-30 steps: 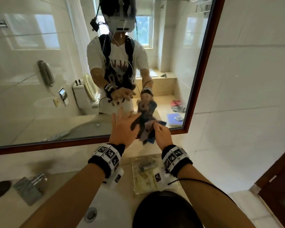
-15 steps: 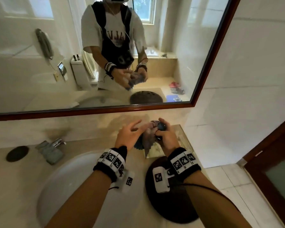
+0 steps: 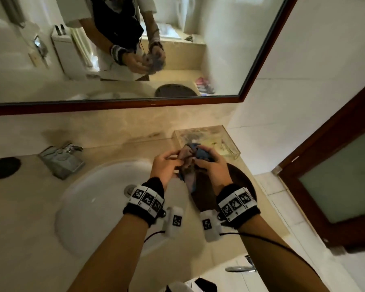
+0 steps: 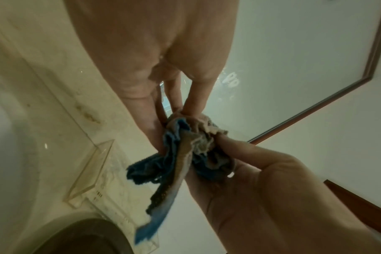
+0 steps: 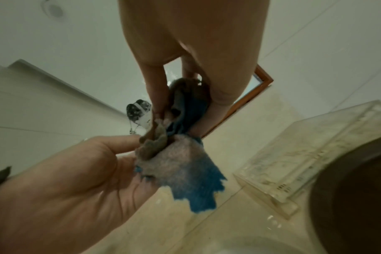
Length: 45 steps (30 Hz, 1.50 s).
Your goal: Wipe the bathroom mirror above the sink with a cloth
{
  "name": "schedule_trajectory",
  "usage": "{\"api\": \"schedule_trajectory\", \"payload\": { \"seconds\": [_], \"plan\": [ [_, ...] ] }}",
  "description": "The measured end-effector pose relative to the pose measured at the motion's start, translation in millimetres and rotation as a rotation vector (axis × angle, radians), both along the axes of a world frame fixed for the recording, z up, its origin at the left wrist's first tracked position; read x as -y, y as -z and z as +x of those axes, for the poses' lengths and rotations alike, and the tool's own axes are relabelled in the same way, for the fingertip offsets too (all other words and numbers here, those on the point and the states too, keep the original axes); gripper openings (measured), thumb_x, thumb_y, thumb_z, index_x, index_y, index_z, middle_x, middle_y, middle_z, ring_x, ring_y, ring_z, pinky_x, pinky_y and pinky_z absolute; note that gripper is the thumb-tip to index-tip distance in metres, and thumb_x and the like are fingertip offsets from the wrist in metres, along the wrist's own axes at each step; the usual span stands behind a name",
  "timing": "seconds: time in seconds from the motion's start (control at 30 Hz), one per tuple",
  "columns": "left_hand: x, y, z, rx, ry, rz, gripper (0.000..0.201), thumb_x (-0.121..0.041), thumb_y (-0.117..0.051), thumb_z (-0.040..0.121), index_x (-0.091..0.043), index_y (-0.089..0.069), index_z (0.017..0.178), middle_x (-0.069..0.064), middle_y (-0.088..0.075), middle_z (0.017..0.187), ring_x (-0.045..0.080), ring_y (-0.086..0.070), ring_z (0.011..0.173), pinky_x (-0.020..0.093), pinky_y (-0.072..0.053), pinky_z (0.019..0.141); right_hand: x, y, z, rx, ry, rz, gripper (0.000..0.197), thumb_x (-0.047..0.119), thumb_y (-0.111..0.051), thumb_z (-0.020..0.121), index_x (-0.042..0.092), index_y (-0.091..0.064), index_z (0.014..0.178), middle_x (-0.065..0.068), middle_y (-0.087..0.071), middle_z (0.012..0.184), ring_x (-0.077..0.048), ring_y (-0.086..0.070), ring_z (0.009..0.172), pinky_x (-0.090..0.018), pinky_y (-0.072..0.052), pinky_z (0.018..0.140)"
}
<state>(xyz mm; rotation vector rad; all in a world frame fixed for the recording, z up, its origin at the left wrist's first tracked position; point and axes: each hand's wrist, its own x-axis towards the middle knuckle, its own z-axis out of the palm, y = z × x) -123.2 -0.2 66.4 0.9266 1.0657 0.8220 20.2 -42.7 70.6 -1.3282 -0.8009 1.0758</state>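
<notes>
A crumpled blue and beige cloth (image 3: pixel 190 160) hangs between both hands over the counter, right of the sink (image 3: pixel 93 203). My left hand (image 3: pixel 167 165) pinches its left side, thumb and fingers curled onto the fabric. The right hand (image 3: pixel 209 165) grips the bunched top. In the left wrist view the cloth (image 4: pixel 180 154) dangles a blue tail, and in the right wrist view the cloth (image 5: pixel 180 165) spreads below the right fingers (image 5: pixel 154 96). The wood-framed mirror (image 3: pixel 230 49) is on the wall above, apart from the hands, and reflects the same hold.
A chrome faucet (image 3: pixel 61 159) sits behind the basin, and a black disc (image 3: pixel 4 170) lies at far left. A clear plastic tray (image 3: pixel 230 142) stands by the wall, beyond the hands. A dark round bowl-like object (image 3: pixel 238 178) lies beneath them. A brown door (image 3: pixel 335 175) is at right.
Both hands have come down with the cloth from the mirror's lower edge to just above the counter. My view has tilted downward. The left hand, held off the cloth before, now pinches it.
</notes>
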Motion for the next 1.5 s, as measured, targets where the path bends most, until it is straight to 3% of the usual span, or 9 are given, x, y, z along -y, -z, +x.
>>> {"api": "schedule_trajectory", "payload": {
  "seconds": [0.13,0.37,0.53,0.67,0.83,1.17,1.27,1.37,1.5],
  "plan": [
    [7.4,16.4,1.8,0.024,-0.015,-0.033,0.043,0.019,-0.05,0.081,-0.011,-0.064,0.108,0.01,-0.066,0.097,0.022,-0.062,0.076,0.031,-0.052,0.062,26.7,13.8,5.4,-0.053,0.119,-0.048,0.026,-0.006,-0.051,0.094,0.0,-0.06,0.118,-0.012,-0.068,0.101,-0.024,-0.067,0.087,-0.029,-0.059,0.074],
    [16.0,37.3,19.9,0.012,0.0,-0.002,0.052,0.026,-0.042,0.077,-0.015,-0.063,0.103,0.009,-0.067,0.098,0.027,-0.064,0.09,0.026,-0.052,0.058,45.3,23.4,22.5,0.086,0.116,-0.091,0.051,-0.014,-0.054,0.088,0.013,-0.055,0.132,-0.001,-0.064,0.113,-0.022,-0.065,0.105,-0.035,-0.055,0.091],
    [21.2,38.8,50.0,0.027,0.056,-0.001,0.057,0.025,-0.042,0.08,-0.007,-0.061,0.122,0.013,-0.067,0.111,0.028,-0.064,0.091,0.025,-0.052,0.055,52.0,35.2,44.2,0.154,-0.061,-0.151,0.05,-0.007,-0.066,0.083,0.017,-0.058,0.126,-0.009,-0.066,0.118,-0.031,-0.064,0.11,-0.042,-0.053,0.096],
    [28.5,42.1,76.6,0.01,0.111,-0.001,0.057,0.023,-0.047,0.082,-0.015,-0.064,0.121,0.013,-0.069,0.112,0.027,-0.065,0.089,0.037,-0.052,0.073,57.8,45.8,73.4,0.221,-0.11,-0.153,0.052,0.0,-0.073,0.079,0.022,-0.06,0.124,-0.001,-0.069,0.114,-0.023,-0.065,0.108,-0.039,-0.052,0.096],
    [37.1,40.7,105.5,-0.045,0.218,-0.016,0.053,0.017,-0.054,0.083,-0.015,-0.064,0.124,0.009,-0.069,0.106,0.02,-0.067,0.085,0.025,-0.055,0.063,64.1,67.9,114.0,0.372,-0.043,-0.206,0.038,0.003,-0.072,0.076,0.029,-0.067,0.103,0.001,-0.072,0.1,-0.019,-0.067,0.097,-0.046,-0.053,0.093],
    [34.2,67.0,124.3,-0.362,0.086,0.106,0.047,-0.002,-0.071,0.082,-0.024,-0.067,0.123,0.0,-0.068,0.123,0.011,-0.062,0.113,0.028,-0.045,0.1,55.7,98.8,165.3,0.583,-0.026,-0.348,0.036,0.006,-0.066,0.077,0.019,-0.066,0.11,-0.001,-0.067,0.101,-0.023,-0.062,0.098,-0.037,-0.051,0.088],
    [37.1,71.4,123.0,-0.483,0.031,0.177,0.039,-0.014,-0.074,0.081,-0.026,-0.069,0.118,-0.003,-0.071,0.115,0.012,-0.063,0.11,0.027,-0.046,0.099,51.9,107.3,170.9,0.65,-0.106,-0.416,0.048,0.01,-0.067,0.08,0.017,-0.059,0.126,-0.005,-0.063,0.116,-0.025,-0.058,0.11,-0.029,-0.045,0.088],
    [39.6,72.2,120.4,-0.554,0.014,0.217,0.041,-0.02,-0.074,0.082,-0.026,-0.067,0.122,-0.001,-0.066,0.119,0.015,-0.059,0.112,0.03,-0.046,0.098,50.9,115.9,173.9,0.723,-0.238,-0.51,0.085,0.021,-0.074,0.077,0.029,-0.031,0.15,-0.006,-0.035,0.151,-0.029,-0.034,0.137,-0.048,-0.034,0.11],
    [40.9,76.9,116.5,-0.648,-0.003,0.291,0.051,-0.037,-0.073,0.075,-0.036,-0.061,0.124,0.0,-0.053,0.134,0.022,-0.045,0.129,0.043,-0.038,0.11,50.6,108.9,179.5,0.795,-0.22,-0.503,0.093,0.03,-0.076,0.075,0.035,-0.022,0.151,-0.003,-0.018,0.158,-0.031,-0.02,0.143,-0.057,-0.026,0.113]
  ]
}}
